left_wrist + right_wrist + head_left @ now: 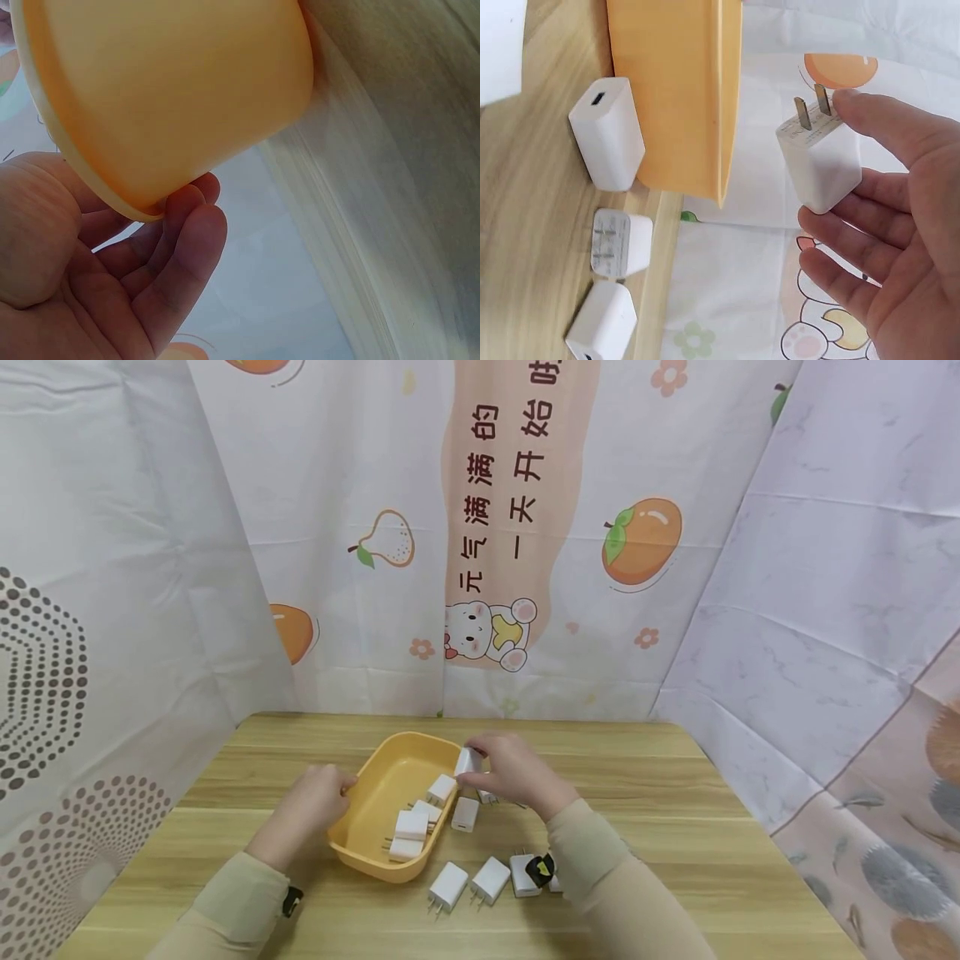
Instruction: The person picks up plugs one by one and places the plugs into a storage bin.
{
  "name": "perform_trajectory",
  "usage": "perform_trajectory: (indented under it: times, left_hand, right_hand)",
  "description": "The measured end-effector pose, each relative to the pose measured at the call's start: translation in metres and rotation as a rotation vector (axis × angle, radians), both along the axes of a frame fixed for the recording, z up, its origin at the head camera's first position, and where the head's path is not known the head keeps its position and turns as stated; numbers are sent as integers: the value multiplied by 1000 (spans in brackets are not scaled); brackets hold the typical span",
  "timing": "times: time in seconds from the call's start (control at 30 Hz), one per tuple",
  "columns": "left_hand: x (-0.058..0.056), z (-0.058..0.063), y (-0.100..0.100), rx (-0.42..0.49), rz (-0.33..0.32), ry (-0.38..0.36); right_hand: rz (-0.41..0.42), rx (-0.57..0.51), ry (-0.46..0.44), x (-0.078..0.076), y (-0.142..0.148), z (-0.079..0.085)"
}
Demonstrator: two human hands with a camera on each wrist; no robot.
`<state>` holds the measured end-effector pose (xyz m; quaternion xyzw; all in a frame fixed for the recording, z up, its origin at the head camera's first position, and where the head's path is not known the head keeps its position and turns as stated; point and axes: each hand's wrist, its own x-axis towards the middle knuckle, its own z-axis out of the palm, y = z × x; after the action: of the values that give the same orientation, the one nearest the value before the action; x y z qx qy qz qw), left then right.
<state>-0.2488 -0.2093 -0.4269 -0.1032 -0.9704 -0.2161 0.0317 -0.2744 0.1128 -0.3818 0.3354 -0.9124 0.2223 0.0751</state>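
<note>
A yellow plastic bin (367,793) rests on the wooden table, several white charger plugs (412,825) piled along its right side. My left hand (318,797) grips the bin's left rim; in the left wrist view its curled fingers (199,240) hold the rim's edge. At the bin's right rim my right hand (517,768) pinches a white charger plug (821,161) between thumb and fingers. Two flat metal prongs show on that plug, pointing away from the palm. Just outside the bin stands another charger plug (609,135), below the right hand.
Along the table's front lie more charger plugs (448,887), some partly hidden by the right forearm and its black wrist strap (540,868). Beside the bin's right wall is one more plug (465,814). A printed curtain (360,610) hangs behind the table (637,810).
</note>
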Motion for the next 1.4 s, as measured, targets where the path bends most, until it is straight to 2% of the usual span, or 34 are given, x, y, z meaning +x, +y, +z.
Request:
perform_trajectory:
  times: [0.4,0.8,1.4]
  left_hand:
    - [1,2,1,-14,7,-2]
    - [-1,0,1,6,14,-13]
    - [0,-1,0,8,0,-3]
  right_hand:
    - [-27,-17,-12,-4,-33,-12]
    - [-35,10,-27,-3,-41,-19]
    - [-95,144,-39,-3,-52,-29]
